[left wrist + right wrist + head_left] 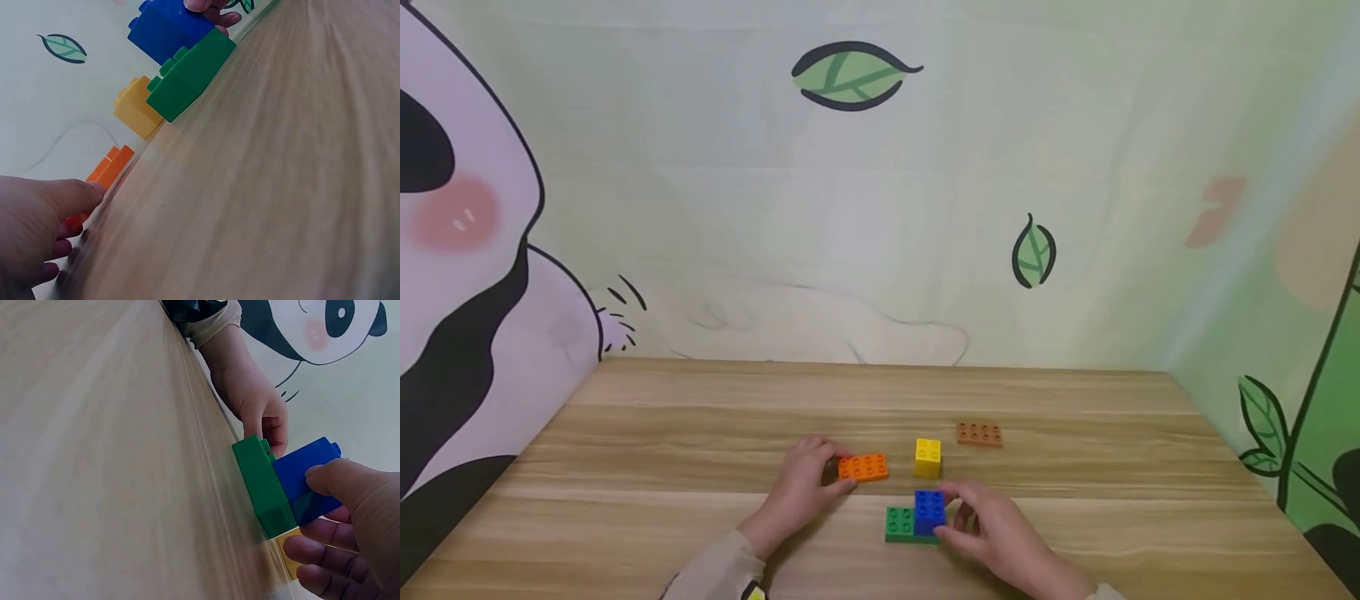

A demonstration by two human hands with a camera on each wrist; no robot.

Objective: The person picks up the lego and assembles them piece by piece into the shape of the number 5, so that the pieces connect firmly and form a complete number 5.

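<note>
My left hand (808, 475) pinches a flat orange building brick (863, 467) by its left end, thumb on the near side and fingers on the far side. A blue brick (929, 512) sits on the right half of a longer green brick (900, 525), which lies on the table. The thumb and fingers of my right hand (992, 529) grip the blue brick from its right side. In the right wrist view the thumb presses the near face of the blue brick (306, 478), above the green brick (262, 487).
Just beyond the green brick stands a yellow brick (928, 457). Farther back and to the right lies a flat brown brick (979, 433). The wooden table (700, 417) ends at a printed cloth wall (880, 208) with leaves and a panda.
</note>
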